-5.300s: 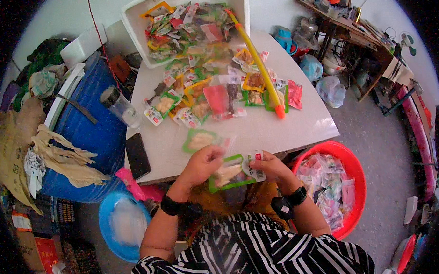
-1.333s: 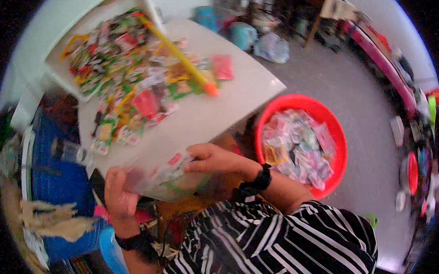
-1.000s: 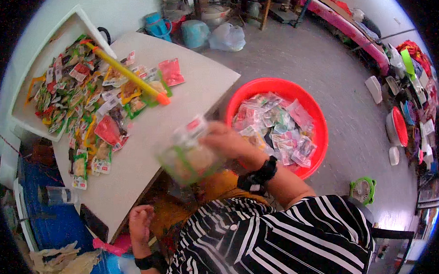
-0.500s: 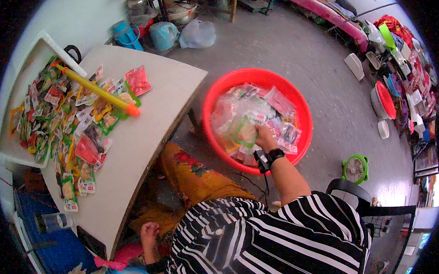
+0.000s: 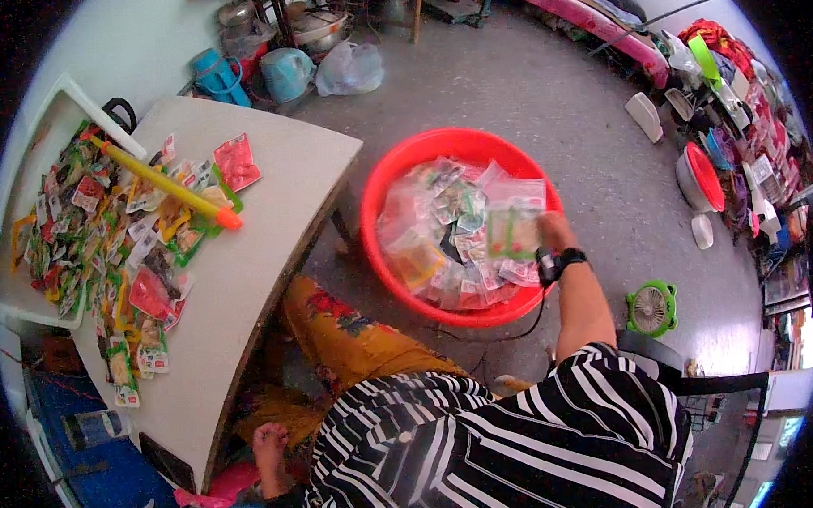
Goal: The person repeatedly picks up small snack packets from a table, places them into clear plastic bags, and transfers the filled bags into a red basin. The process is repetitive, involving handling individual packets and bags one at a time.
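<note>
My right hand [image 5: 558, 233], with a dark band and small device at the wrist, is over the right side of a red tub [image 5: 377, 264]. Its closed fingers hold the edge of a clear plastic bag [image 5: 511, 235] with green-edged food packets inside, blurred by motion. Below it, the tub is filled with clear bags and small food packets [image 5: 459, 203]. Near my lap, by the table's lower edge, my left hand [image 5: 270, 445] rests with its fingers curled and nothing visible in them.
On the left, the pale table [image 5: 282, 155] bears a heap of colourful food packets [image 5: 110, 237], spilling from a white foam box [image 5: 11, 268]. A yellow tube with orange ends [image 5: 162, 180] lies across them. A green fan [image 5: 652, 308] stands on the floor at right.
My right hand has moved right and lifted a bag of green-edged packets from among the others. The whole view has shifted slightly. My left hand stays by my lap.
</note>
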Tool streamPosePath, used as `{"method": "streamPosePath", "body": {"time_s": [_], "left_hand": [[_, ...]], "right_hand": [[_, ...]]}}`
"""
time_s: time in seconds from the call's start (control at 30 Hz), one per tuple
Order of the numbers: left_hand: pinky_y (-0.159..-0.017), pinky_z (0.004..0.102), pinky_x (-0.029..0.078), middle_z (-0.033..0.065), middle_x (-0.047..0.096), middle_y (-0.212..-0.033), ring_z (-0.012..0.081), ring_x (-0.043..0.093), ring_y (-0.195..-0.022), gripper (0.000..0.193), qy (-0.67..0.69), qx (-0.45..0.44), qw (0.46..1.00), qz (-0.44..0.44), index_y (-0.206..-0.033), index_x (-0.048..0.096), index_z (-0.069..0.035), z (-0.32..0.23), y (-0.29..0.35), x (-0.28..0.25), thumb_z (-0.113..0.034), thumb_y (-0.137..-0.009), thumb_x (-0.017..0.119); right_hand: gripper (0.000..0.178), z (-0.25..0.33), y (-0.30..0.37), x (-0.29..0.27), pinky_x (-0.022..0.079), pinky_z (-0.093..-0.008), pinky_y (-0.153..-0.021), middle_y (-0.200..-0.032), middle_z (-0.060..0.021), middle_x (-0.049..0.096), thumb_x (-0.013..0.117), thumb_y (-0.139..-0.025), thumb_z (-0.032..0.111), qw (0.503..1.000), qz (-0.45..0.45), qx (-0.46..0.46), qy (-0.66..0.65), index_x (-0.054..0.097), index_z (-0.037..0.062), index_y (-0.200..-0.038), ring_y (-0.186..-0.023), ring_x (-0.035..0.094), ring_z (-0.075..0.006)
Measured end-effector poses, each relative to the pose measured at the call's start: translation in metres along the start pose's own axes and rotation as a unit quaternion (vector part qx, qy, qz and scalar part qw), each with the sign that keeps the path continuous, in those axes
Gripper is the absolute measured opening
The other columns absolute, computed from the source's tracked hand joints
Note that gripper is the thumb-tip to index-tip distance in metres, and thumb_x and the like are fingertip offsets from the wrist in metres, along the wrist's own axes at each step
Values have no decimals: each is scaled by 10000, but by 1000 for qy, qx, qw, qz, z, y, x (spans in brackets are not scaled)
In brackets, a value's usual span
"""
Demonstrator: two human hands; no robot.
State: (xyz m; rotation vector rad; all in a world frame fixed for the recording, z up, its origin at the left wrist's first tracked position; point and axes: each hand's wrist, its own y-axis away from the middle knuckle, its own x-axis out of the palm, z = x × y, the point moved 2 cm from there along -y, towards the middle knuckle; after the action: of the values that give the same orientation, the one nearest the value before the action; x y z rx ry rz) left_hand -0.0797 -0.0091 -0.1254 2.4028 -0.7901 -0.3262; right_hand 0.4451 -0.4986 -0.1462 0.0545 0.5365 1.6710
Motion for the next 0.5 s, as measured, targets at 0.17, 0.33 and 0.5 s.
{"method": "streamPosePath", "body": {"time_s": [0.17, 0.33, 0.5], "left_hand": [[-543, 213, 405, 25, 507, -765, 117, 510, -673, 125, 1, 6, 1000, 6, -838, 452, -83, -3, 2, 2, -98, -737, 524], [-550, 214, 401, 25, 502, -784, 119, 507, -678, 138, -31, 15, 999, 18, -850, 449, -85, 1, 0, -4, -125, -743, 527], [-552, 214, 401, 19, 495, -786, 115, 503, -669, 146, -20, 20, 1000, -8, -857, 446, -82, 2, 8, -19, -145, -753, 525]], "right_hand": [[166, -38, -41, -87, 412, -365, -633, -721, -142, 551, 426, -700, 97, 653, -182, -86, 731, 532, -12, -765, -713, 534, -267], [289, -92, -39, -53, 399, -402, -674, -780, -247, 520, 488, -662, 146, 877, -419, -52, 227, 473, -64, -860, -744, 503, -382], [296, -31, 3, 60, 382, -398, -716, -837, -268, 501, 425, -713, 188, 895, -280, -123, 324, 473, -59, -869, -807, 483, -387]]}}
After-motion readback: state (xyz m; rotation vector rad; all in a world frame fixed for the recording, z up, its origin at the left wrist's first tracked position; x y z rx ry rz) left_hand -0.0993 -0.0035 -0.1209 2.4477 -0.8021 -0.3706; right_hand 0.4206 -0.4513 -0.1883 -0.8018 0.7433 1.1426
